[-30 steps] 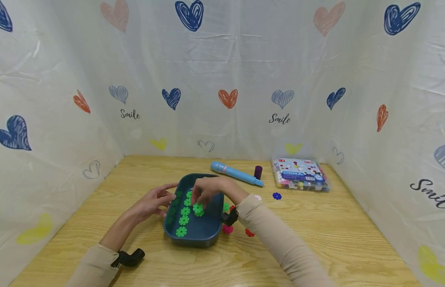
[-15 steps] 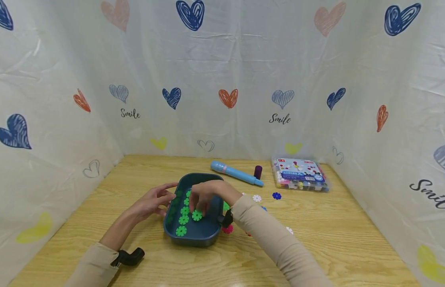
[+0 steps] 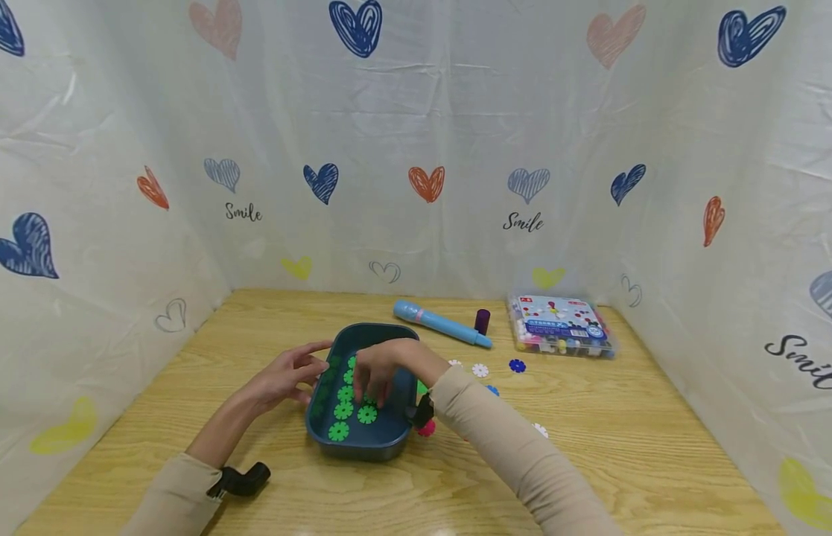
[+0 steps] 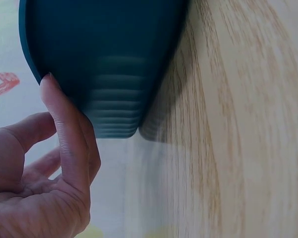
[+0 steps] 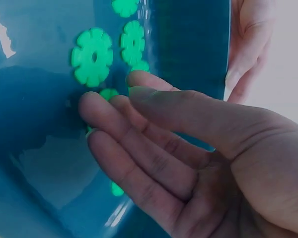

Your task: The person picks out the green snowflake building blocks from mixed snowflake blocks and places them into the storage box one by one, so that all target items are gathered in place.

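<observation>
A dark blue tray (image 3: 395, 417) sits mid-table with several green flower discs (image 3: 366, 414) lying flat in it. My right hand (image 3: 370, 388) hangs over the tray's middle, fingers pointing down and nearly straight, holding nothing. In the right wrist view that hand (image 5: 109, 101) hovers just above the green discs (image 5: 93, 57) on the tray floor (image 5: 35, 114). My left hand (image 3: 313, 366) rests with straight fingers against the tray's left rim. The left wrist view shows one of its fingers (image 4: 64, 129) laid on the tray's outer wall (image 4: 104, 59).
Behind the tray lie a light blue marker (image 3: 442, 324), a purple cap (image 3: 482, 321) and a clear box of coloured pieces (image 3: 561, 325). Loose discs dot the table right of the tray: white (image 3: 480, 370), dark blue (image 3: 518, 365), pink (image 3: 425, 428). Heart-print sheets wall in three sides.
A green disc that was at my right fingertips now lies flat in the tray, nearer to me. My right hand has shifted slightly left. My left hand has stayed put.
</observation>
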Tool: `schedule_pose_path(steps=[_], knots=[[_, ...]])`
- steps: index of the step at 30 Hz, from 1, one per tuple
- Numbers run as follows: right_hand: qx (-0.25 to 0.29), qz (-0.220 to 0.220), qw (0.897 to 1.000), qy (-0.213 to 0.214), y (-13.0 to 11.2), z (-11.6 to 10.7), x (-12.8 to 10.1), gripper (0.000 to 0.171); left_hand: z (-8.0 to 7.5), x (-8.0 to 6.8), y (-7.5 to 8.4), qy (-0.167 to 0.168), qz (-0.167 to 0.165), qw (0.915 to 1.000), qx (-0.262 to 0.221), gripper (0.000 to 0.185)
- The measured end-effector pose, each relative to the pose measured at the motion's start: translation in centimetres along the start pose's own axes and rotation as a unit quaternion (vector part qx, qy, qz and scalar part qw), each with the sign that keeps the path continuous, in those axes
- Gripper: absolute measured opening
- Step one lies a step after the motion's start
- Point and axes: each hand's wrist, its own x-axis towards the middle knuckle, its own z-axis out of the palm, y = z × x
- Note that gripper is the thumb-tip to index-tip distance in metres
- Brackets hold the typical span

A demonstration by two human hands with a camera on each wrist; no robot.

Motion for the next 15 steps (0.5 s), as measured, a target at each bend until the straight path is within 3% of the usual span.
schedule_pose_path(steps=[10, 15], knots=[[0.001, -0.022, 0.998, 0.06, 1.4, -1.3, -2.0, 0.024, 0.0, 0.2, 0.1, 0.005, -0.002, 1.0, 0.001, 0.066], [0.001, -0.065, 0.991, 0.113, 2.9, -1.8, -3.9, 0.027, 0.1, 0.2, -0.1, 0.015, -0.008, 0.9998, 0.005, 0.066]])
